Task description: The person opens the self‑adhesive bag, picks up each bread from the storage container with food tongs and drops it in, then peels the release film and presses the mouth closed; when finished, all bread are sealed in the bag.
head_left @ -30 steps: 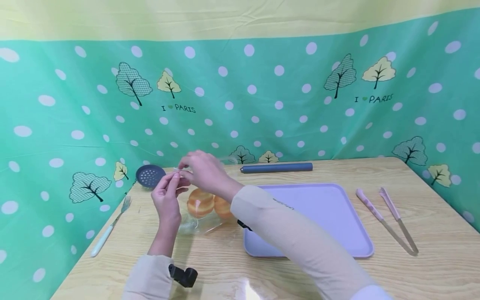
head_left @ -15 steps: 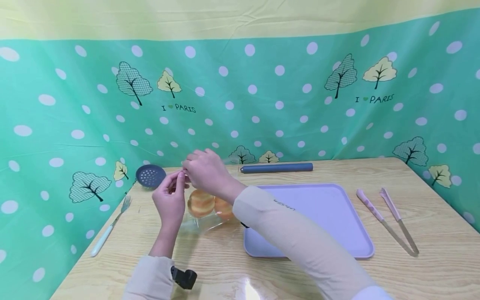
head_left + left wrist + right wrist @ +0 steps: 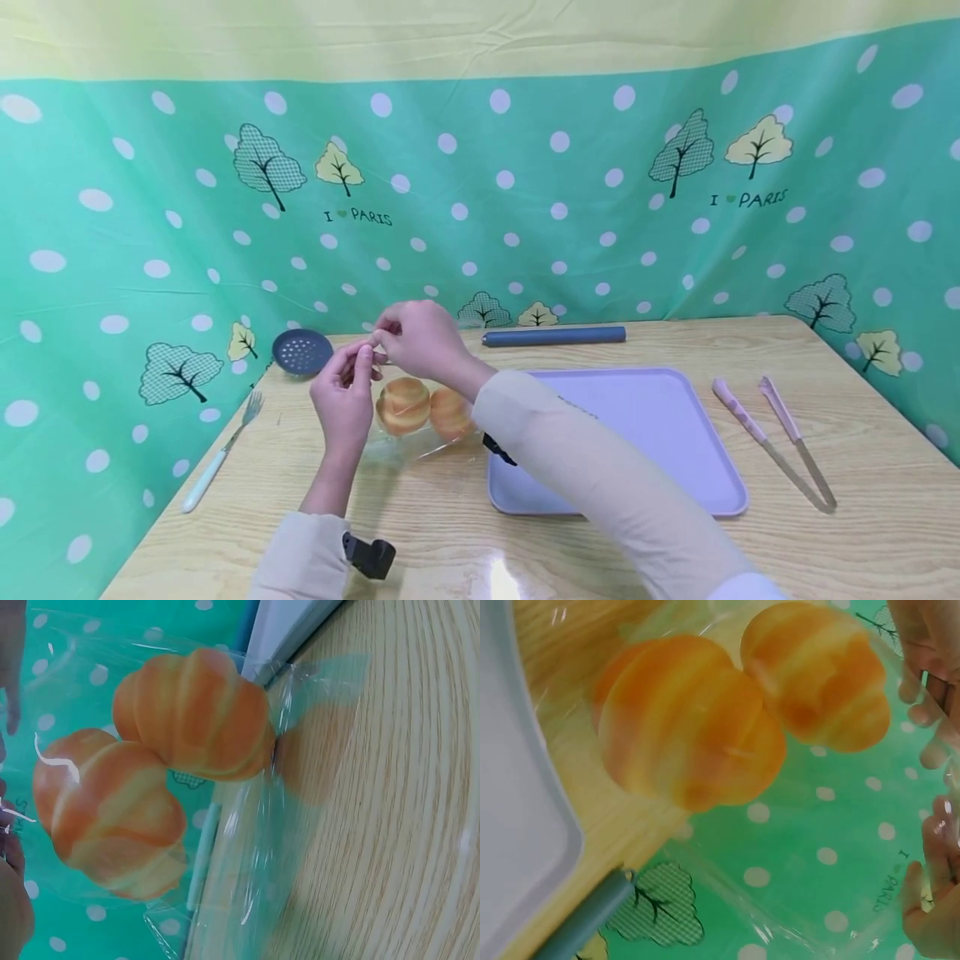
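Observation:
Two striped bread rolls, one on the left (image 3: pixel 403 407) and one on the right (image 3: pixel 450 414), sit inside a clear plastic bag (image 3: pixel 262 847) held up over the table. With thumb and fingertips, my left hand (image 3: pixel 345 400) pinches the bag's upper edge. My right hand (image 3: pixel 429 340) pinches the same edge just beside it, its forearm crossing above the tray. Fingers of both hands show at the right border of the right wrist view. The rolls (image 3: pixel 690 724) touch each other there. Whether the bag's mouth is sealed, I cannot tell.
Right of the bag lies a lilac tray (image 3: pixel 675 450), partly under my right sleeve. Beyond it are a dark blue cylinder (image 3: pixel 553 336) and, at far right, tongs (image 3: pixel 795 450). A slotted skimmer (image 3: pixel 302 352) and a fork (image 3: pixel 223 454) lie at left.
Both hands have shifted slightly right. My right hand has moved along the bag's edge, its thumb hidden half a second ago and visible now. The bag and rolls have swung a little.

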